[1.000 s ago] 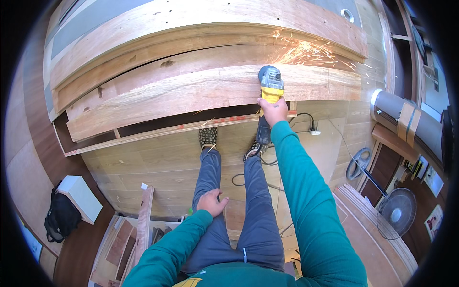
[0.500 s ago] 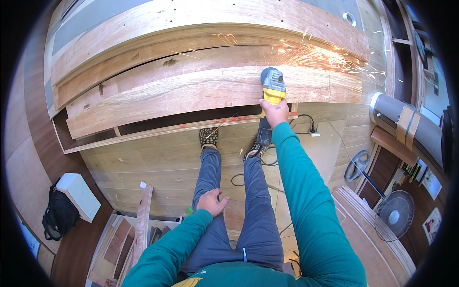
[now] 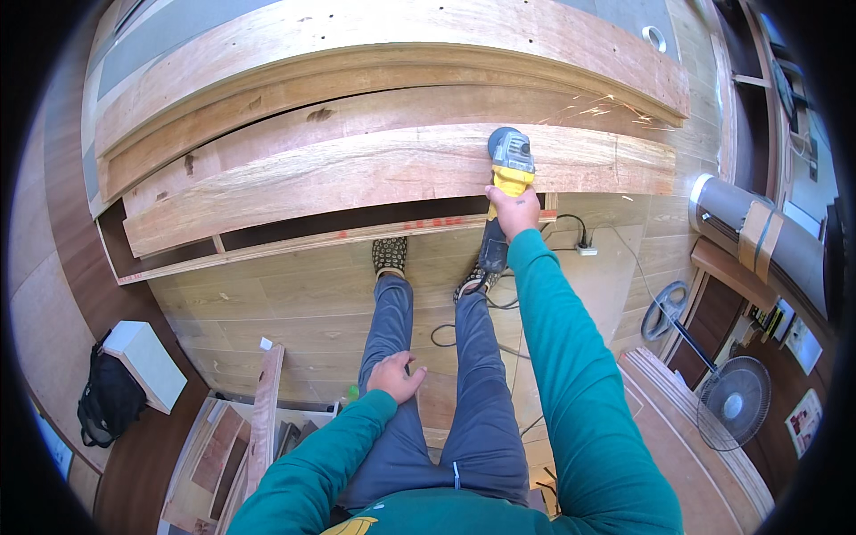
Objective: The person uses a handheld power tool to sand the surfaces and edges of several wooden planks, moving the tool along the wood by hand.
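Observation:
My right hand (image 3: 517,212) is wrapped round the body of a yellow and grey angle grinder (image 3: 512,165). The grinder's head lies over the nearest wooden board (image 3: 357,169), its disc at the board's far edge; whether the disc touches the wood is hidden. A few sparks (image 3: 597,111) streak off to the right above the boards behind. On my left thigh rests my left hand (image 3: 398,378), fingers loosely spread, holding nothing. The grinder's black cord (image 3: 499,303) runs down by my right foot.
Longer planks (image 3: 383,27) lie behind the near board. A plywood frame edge (image 3: 294,248) runs before my feet. On the right stand a wrapped grey roll (image 3: 758,223) and a fan (image 3: 733,406). A power strip (image 3: 586,251) lies on the floor; a black backpack (image 3: 111,397) sits left.
The wide spray of sparks has thinned to a few short streaks. Both hands and the grinder have stayed in almost the same place.

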